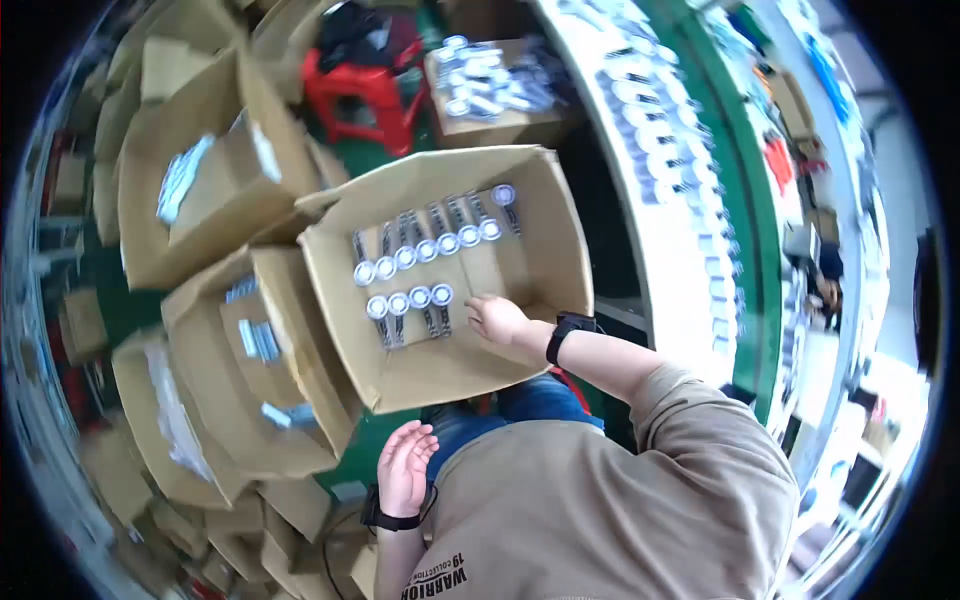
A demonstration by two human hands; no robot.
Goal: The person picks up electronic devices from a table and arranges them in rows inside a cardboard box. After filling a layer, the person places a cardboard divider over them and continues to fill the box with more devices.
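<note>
In front of me stands an open cardboard box (470, 360). On its bottom lie two rows of small items, each with a round white head and a dark patterned strip: a longer far row (427, 249) and a shorter near row (399, 303). One more such item (503, 195) lies at the far right corner, turned the other way. My right hand (495, 318) is down inside the box, just right of the near row, its fingers curled together. What they grip, if anything, is hidden. My left hand (404, 470) hovers outside the near edge with fingers stretched, holding nothing.
More open cartons (185, 235) stand at the left, some with light-blue packets (258, 340). A red stool (365, 95) and a carton heaped with similar white-headed items (490, 85) are beyond the box. On the right, a long white table (675, 260) carries rows of them.
</note>
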